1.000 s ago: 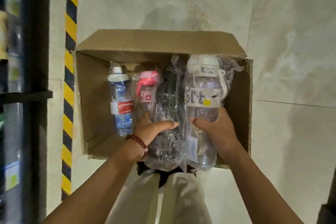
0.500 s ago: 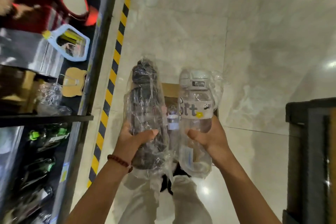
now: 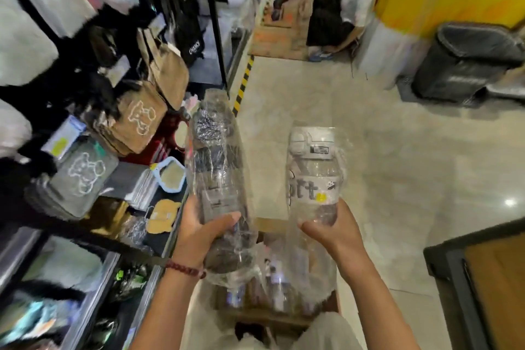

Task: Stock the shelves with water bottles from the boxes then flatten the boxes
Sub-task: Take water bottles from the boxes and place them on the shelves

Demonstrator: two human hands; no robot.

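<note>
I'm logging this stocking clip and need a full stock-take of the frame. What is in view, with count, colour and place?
Dark bottle: one, smoky, plastic-wrapped, held up at centre left.
Clear bottle: one, white lid, plastic-wrapped, held up at centre right.
Box: one, brown cardboard, on the floor below the hands, more bottles inside.
Shelves: black, along the left.
Bags: several, brown and grey, on the shelves.
Floor tape: yellow-black stripe beside the shelves.
Bin: one, dark, far right.
Other person: one, crouching far back.
Left hand: grips the dark bottle.
Right hand: grips the clear bottle.
</note>
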